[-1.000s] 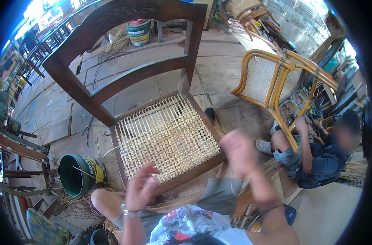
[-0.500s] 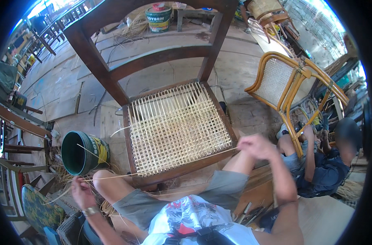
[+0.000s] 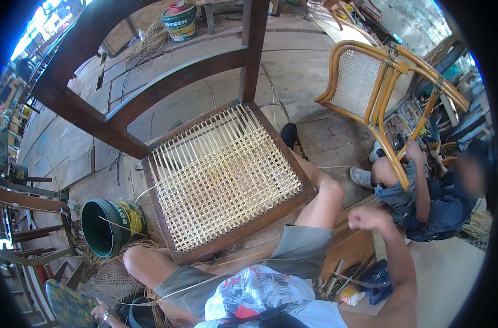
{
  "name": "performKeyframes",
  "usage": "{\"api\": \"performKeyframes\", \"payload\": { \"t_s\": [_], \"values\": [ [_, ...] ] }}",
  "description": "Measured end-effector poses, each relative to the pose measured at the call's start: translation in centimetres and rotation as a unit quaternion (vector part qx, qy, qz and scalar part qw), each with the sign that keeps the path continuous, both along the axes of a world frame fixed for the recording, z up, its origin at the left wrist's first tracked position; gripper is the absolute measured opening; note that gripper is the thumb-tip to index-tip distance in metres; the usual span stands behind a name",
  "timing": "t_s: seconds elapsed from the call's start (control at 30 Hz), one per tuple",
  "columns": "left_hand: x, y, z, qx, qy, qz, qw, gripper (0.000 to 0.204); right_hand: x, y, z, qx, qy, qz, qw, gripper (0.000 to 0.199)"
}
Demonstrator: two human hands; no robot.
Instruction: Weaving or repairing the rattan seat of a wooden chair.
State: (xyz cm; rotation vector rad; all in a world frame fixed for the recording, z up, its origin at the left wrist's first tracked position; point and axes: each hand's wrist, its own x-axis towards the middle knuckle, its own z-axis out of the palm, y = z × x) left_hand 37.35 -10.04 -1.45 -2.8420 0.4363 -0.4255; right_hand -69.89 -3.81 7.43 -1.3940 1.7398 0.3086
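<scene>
A dark wooden chair (image 3: 190,82) stands in front of me, its seat frame close to my knees. Pale cane strands are woven across the seat (image 3: 221,180); toward the backrest they run one way only, with gaps between. My right hand (image 3: 369,217) is raised beyond my right knee, closed and somewhat blurred; what its fingers hold is hidden. Low at the left, my left hand (image 3: 100,309) is beside a camouflage-patterned panel (image 3: 68,305), its fingers closed around the end of a loose cane strand (image 3: 189,285) that crosses my lap.
Left of the seat a green bucket (image 3: 98,227) lies tipped, with a strand in it. Another bucket (image 3: 179,23) stands farther off. A rattan chair (image 3: 388,104) is at the right, held by a seated person (image 3: 446,197). Tools (image 3: 339,277) lie by my right thigh.
My left hand has moved down and left, and my right hand outward and down, away from the seat edge. The strand along the front rail now lies across my lap. The view has shifted.
</scene>
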Motion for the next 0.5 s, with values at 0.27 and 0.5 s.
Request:
{"api": "performKeyframes", "payload": {
  "t_s": [0.27,0.5],
  "values": [
    [-32.4,-17.9,4.9,-0.25,0.025,-0.555,0.793,0.054,1.7,-24.1,-6.3,-0.396,0.025,-0.153,0.905,0.024],
    [-61.2,-22.8,6.1,-0.236,0.506,-0.649,0.517,0.064,3.5,-35.2,-15.8,-0.021,-0.543,-0.253,0.8,0.028]
  ]
}}
